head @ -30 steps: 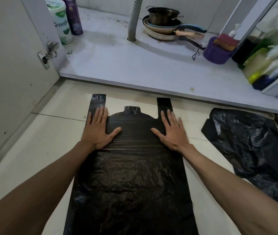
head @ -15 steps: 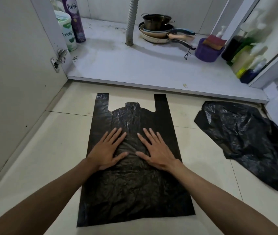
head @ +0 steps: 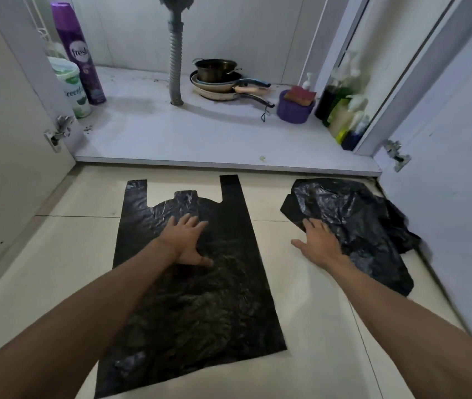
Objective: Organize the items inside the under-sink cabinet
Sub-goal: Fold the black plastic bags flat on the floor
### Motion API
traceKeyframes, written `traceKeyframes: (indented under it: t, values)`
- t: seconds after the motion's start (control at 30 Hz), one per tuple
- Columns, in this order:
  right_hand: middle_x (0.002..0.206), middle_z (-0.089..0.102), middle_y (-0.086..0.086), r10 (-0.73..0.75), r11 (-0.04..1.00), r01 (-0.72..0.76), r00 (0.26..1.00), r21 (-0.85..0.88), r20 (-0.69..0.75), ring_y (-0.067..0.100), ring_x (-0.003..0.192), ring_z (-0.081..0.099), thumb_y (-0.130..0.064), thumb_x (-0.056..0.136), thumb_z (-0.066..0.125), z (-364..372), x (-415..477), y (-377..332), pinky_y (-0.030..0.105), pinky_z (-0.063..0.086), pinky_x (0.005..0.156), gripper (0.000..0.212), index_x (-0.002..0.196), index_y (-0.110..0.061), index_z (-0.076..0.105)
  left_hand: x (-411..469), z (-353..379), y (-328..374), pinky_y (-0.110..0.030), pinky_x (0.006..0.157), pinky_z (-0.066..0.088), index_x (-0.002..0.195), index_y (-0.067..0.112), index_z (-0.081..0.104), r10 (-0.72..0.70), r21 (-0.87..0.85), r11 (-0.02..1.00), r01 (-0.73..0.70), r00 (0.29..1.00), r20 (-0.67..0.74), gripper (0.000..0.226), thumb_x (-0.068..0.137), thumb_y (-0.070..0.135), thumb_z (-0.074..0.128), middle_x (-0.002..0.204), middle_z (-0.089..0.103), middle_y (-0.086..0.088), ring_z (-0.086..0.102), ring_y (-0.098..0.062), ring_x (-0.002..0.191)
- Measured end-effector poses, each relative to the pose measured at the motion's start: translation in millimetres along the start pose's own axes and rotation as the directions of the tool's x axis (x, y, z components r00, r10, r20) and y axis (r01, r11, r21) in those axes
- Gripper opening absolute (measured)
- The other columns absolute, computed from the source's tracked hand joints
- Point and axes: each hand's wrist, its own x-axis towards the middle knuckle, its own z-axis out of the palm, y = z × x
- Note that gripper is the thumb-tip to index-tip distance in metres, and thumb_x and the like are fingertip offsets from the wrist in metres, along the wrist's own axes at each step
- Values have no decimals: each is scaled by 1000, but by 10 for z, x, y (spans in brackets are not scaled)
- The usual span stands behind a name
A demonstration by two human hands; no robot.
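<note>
Two black plastic bags lie on the beige tiled floor [head: 56,269] before the open white under-sink cabinet [head: 214,139]. I record the flattened black carrier bag [head: 194,312] at centre, the crumpled black plastic bag [head: 373,226] apart to its right. Stacked metal pans [head: 220,82] sit inside the cabinet. My left hand [head: 185,240] rests flat on the flattened bag; my right hand [head: 319,243], fingers straight, touches the crumpled bag's edge.

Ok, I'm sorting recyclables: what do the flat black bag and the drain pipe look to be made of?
Flat black bag: thin plastic film, slightly glossy; its fine crinkles catch the light. Drain pipe: probably flexible grey plastic, matte; ribbed corrugations run along it, though metal cannot be ruled out.
</note>
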Motion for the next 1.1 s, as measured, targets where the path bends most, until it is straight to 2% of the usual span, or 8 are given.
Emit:
traceKeyframes:
  t: [0.13,0.3,0.43,0.53,0.67,0.77,0.93,1.1]
  values:
    - [144,39,11,60,998,-61,996,-9,-73,31,134,33,-44,94,57,-73,-116,446,44,34,108,64,145,-11,36,487,-221,773,-54,119,4,154,24,3,135,-44,990,-137,990,-40,111,73,77,56,162,5,-5,2,-27,149]
    - [118,48,9,159,987,-152,976,56,-149,29,115,44,-39,85,64,32,-361,967,42,42,93,40,115,-16,51,987,-287,1757,-48,119,15,153,20,18,295,3,955,-298,945,-142,83,88,55,55,160,15,-5,14,-25,147]
    - [119,46,6,236,964,-224,970,145,-67,27,115,42,-41,83,59,229,-567,1245,42,44,92,44,118,-17,48,1182,-227,2454,-39,113,27,146,24,36,430,-17,893,-450,864,-262,63,90,40,58,151,36,-1,32,-23,139]
    - [114,52,4,245,952,-222,966,213,-85,27,111,47,-28,88,59,286,-628,1356,38,46,85,23,108,-16,55,1256,-132,2913,-38,110,30,144,27,39,502,-8,853,-522,824,-265,58,90,36,57,145,41,-1,38,-24,134]
    - [100,60,2,223,957,-208,973,204,-53,25,97,56,-19,86,61,188,-602,1443,35,45,77,6,91,-16,59,1315,-72,3261,-39,105,31,139,25,45,454,-26,875,-483,839,-300,47,94,33,51,141,42,-2,40,-25,129]
    - [88,67,-3,311,882,-291,950,370,6,21,85,61,-12,80,60,-14,-564,1452,33,50,76,11,85,-21,62,1337,-130,3333,-41,102,31,129,25,53,418,11,895,-446,832,-364,35,95,28,50,130,50,-1,45,-24,123]
    - [80,61,-9,362,835,-254,922,487,-140,18,83,60,-17,84,59,-524,-423,1588,32,46,74,4,87,-20,59,1379,-600,3341,-36,91,42,106,22,68,259,-132,914,-383,803,-538,23,97,30,48,107,64,1,57,-20,104]
    - [118,51,0,256,963,-221,925,152,-282,23,109,49,-55,80,65,-894,-440,1572,44,37,92,58,123,-22,44,1352,-1304,3293,-32,80,49,95,21,73,53,-436,820,-372,806,-589,16,90,30,62,97,70,1,62,-20,95]
